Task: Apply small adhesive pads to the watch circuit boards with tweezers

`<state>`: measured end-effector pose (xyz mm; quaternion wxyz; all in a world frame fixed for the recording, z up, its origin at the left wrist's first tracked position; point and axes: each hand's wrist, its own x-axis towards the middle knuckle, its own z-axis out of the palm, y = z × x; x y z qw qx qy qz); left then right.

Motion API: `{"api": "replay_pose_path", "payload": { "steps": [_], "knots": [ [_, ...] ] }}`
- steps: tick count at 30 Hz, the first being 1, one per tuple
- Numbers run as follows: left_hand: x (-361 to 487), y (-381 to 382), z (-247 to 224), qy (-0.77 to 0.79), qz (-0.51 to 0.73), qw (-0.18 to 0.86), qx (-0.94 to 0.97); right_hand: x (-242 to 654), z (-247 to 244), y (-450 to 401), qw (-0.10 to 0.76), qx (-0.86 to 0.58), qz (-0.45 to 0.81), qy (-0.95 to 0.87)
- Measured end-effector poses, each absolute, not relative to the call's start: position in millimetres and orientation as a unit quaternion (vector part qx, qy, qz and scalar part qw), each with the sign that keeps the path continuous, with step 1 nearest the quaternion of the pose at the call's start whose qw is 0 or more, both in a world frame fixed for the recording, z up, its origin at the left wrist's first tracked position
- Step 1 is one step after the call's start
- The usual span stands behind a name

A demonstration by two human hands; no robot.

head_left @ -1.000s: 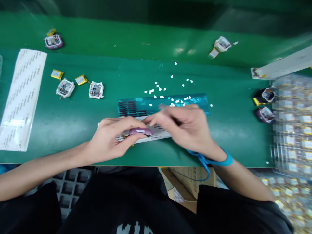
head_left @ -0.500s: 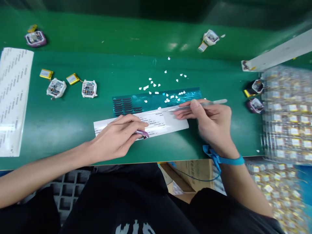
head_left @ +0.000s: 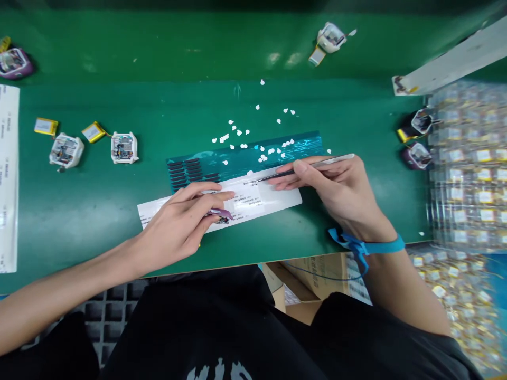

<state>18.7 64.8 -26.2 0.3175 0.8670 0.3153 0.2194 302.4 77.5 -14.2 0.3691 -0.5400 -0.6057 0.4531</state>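
My left hand (head_left: 184, 216) is closed around a small purple device housing (head_left: 222, 214), mostly covered by the fingers. The same hand rests on a white printed sticker sheet (head_left: 277, 200), which lies at a slight slant on the green bench. In my right hand (head_left: 336, 184) is a pair of metal tweezers (head_left: 335, 159), held like a pen. Their tips touch or hover just over the sheet's upper part; I cannot tell which. Behind the sheet lies a blue film strip (head_left: 237, 152) bearing dark strips (head_left: 194, 171), with small white stickers (head_left: 263, 157) scattered on and behind it.
Two open white housings (head_left: 124, 148) with yellow batteries (head_left: 45, 126) lie left, near another white sheet (head_left: 8, 174). A white housing (head_left: 331, 37) sits at the back. Black (head_left: 420, 122) and purple housings (head_left: 418, 155) stand right, beside stacked clear trays (head_left: 467, 174). A blue wrist strap (head_left: 384, 245) circles my right wrist.
The view has shifted, so most things on the bench's left appear further left. The tweezer tips stay at the sheet's upper part, and both hands keep their holds.
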Motion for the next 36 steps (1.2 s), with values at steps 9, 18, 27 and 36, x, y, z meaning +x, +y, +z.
{"api": "replay_pose_path", "payload": {
  "steps": [9,18,27,36],
  "knots": [
    [18.6,63.1,-29.1,0.318,0.228,0.307,0.868,309.4,-16.6,77.8,0.433,-0.523,0.558,-0.477],
    [11.5,60.6,-2.0,0.318,0.431,0.403,0.742,263.3,26.5,88.8,0.545,-0.462,0.475,-0.514],
    [14.3,67.9,-0.9,0.405,0.411,0.581,0.574,221.2,16.3,89.5,0.478,-0.410,0.556,-0.542],
    [15.2,63.1,-2.4,0.419,0.400,0.593,0.559,218.4,11.8,81.1,0.439,-0.428,0.540,-0.577]
  ]
}}
